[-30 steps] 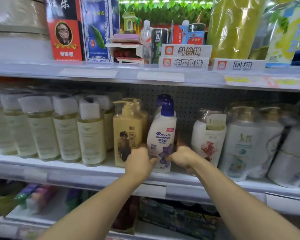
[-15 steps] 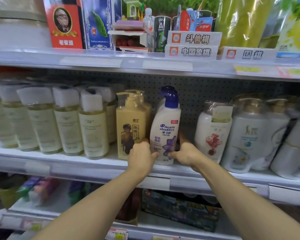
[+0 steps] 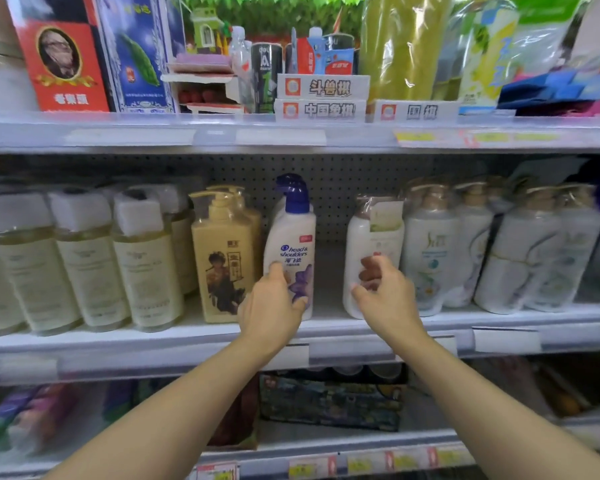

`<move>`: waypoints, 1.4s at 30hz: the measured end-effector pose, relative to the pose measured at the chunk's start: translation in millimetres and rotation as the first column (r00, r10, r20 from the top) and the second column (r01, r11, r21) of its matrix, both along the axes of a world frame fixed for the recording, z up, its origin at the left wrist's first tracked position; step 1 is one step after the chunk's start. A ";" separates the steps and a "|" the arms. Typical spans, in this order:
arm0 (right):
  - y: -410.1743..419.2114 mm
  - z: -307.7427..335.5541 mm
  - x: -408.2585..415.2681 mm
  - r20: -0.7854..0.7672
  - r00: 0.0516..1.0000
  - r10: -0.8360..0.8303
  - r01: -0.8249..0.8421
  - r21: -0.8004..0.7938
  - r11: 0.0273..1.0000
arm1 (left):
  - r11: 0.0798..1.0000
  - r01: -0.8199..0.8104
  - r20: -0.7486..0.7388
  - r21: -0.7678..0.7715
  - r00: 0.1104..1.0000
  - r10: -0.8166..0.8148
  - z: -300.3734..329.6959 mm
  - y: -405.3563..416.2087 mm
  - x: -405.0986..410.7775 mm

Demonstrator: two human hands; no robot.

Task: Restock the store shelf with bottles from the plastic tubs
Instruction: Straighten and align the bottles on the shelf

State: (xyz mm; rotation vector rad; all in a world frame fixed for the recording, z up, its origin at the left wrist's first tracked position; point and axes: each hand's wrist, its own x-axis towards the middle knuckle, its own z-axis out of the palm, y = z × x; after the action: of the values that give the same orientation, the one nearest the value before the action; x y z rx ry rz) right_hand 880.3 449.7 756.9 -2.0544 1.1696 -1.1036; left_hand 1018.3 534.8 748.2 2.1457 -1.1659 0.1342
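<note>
A white shampoo bottle with a dark blue pump cap (image 3: 291, 237) stands upright on the middle shelf (image 3: 187, 341), between a yellow pump bottle (image 3: 222, 251) and a white wrapped bottle (image 3: 364, 244). My left hand (image 3: 272, 306) rests on the lower front of the shampoo bottle, fingers curled around its base. My right hand (image 3: 385, 292) hovers to the right of it, off the bottle, fingers loosely curled and holding nothing, in front of the white wrapped bottle.
Pale yellow bottles with white caps (image 3: 84, 265) fill the left of the shelf; white wrapped bottles (image 3: 499, 247) fill the right. A gap lies behind the shampoo bottle. Boxes and packets (image 3: 323, 98) crowd the shelf above; a lower shelf (image 3: 326, 400) holds packs.
My right hand has let go of the shampoo bottle and moved right. My left hand stays on it. The view has shifted slightly upward.
</note>
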 end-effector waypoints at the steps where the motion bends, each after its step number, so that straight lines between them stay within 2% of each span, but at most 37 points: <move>1: -3.2 1.8 -10.0 0.024 0.998 -0.055 0.056 -0.024 0.998 | 0.999 0.032 -0.010 0.004 0.999 -0.032 0.9 -4.1 -5.8; 5: -22.1 10.9 -47.4 0.047 0.983 -0.179 0.179 0.000 0.984 | 0.990 0.141 -0.059 0.022 0.989 -0.139 2.4 -22.2 -32.7; 8: -39.5 13.5 -68.4 0.014 0.975 -0.220 0.220 0.038 0.975 | 0.991 0.132 -0.059 0.040 0.990 -0.129 2.0 -37.5 -50.2; 14: -72.2 7.3 -90.1 -0.032 0.988 -0.149 0.153 0.199 0.968 | 0.995 -0.016 -0.158 0.096 0.987 0.031 2.9 -72.2 -73.4; 18: -87.1 -0.3 -91.8 -0.025 0.992 -0.124 0.126 0.204 0.971 | 1.000 -0.021 -0.318 0.018 0.948 0.025 -0.5 -94.4 -83.1; 21: -92.3 -8.3 -88.5 -0.064 0.990 -0.124 0.133 0.181 0.974 | 0.999 -0.024 -0.374 -0.033 0.927 0.010 -5.6 -102.3 -81.5; 32: -87.5 -12.0 -85.8 -0.047 0.993 -0.107 0.114 0.179 0.977 | 0.999 -0.036 -0.407 -0.024 0.913 0.023 -6.0 -91.4 -62.3; 39: -78.3 -7.9 -85.9 -0.022 0.995 -0.101 0.104 0.205 0.973 | 0.975 -0.220 -0.360 -0.028 0.912 0.195 -21.8 -89.4 -92.2; 42: -78.6 -7.5 -85.9 -0.032 0.995 -0.096 0.100 0.206 0.973 | 0.968 -0.251 -0.312 -0.011 0.920 0.235 -17.8 -94.4 -90.6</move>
State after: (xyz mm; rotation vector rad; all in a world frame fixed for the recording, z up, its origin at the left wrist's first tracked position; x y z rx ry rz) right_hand 794.4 371.0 749.5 -1.8708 1.3499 -0.9615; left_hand 927.7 440.4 730.4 2.1643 -0.7079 -0.0621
